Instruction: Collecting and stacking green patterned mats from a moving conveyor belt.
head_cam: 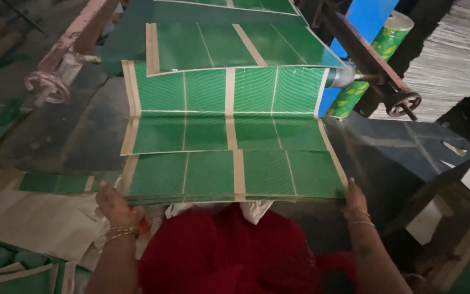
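Observation:
A stack of green printed sheets [235,174] with tan borders lies in front of me on a dark work surface. My left hand [116,207] grips the stack's lower left corner. Its lower right corner is held by my right hand [354,198]. Another green sheet [227,106] lies above it, overlapping the stack, and a third green sheet [235,46] comes down from the machine further back. Both wrists wear thin bangles. My red garment fills the bottom middle.
A rusty metal bar with a small wheel [403,103] and a green patterned roll [371,60] stand at the right. A pinkish bar with a wheel [47,87] is at the left. Loose brown and green paper scraps [33,218] lie lower left; wooden blocks [463,201] sit lower right.

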